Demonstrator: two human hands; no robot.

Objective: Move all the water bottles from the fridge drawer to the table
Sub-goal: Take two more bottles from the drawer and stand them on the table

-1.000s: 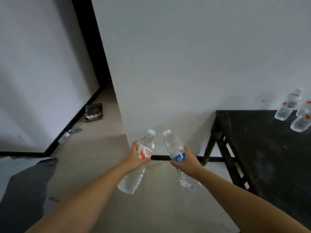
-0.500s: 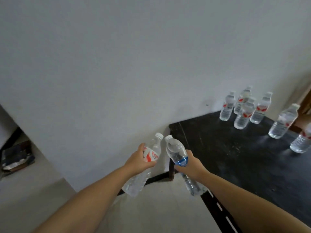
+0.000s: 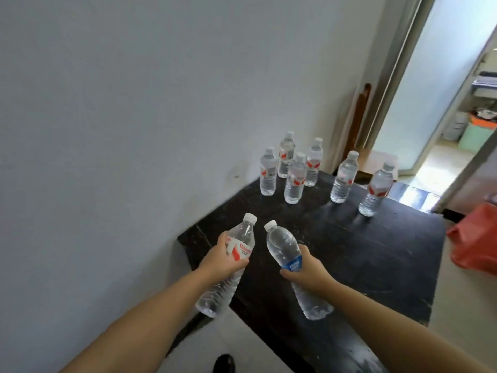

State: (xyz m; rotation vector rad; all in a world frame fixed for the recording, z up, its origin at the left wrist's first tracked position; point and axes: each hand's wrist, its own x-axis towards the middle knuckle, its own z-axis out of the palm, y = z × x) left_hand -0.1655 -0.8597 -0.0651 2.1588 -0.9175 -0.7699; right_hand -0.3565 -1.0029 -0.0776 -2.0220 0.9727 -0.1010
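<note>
Hands (image 3: pixel 219 261) (image 3: pixel 309 270) outstretched, each gripping one tilted bottle (image 3: pixel 231 262) (image 3: pixel 289 258), seemingly above table (image 3: pixel 376 254).

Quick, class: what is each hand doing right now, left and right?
Left hand: grips the red-labelled bottle.
Right hand: grips the blue-labelled bottle.

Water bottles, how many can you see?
8. Six clear plastic water bottles stand on the black table; left hand holds a red-labelled bottle, right hand a blue-labelled bottle. None seems hidden.
</note>
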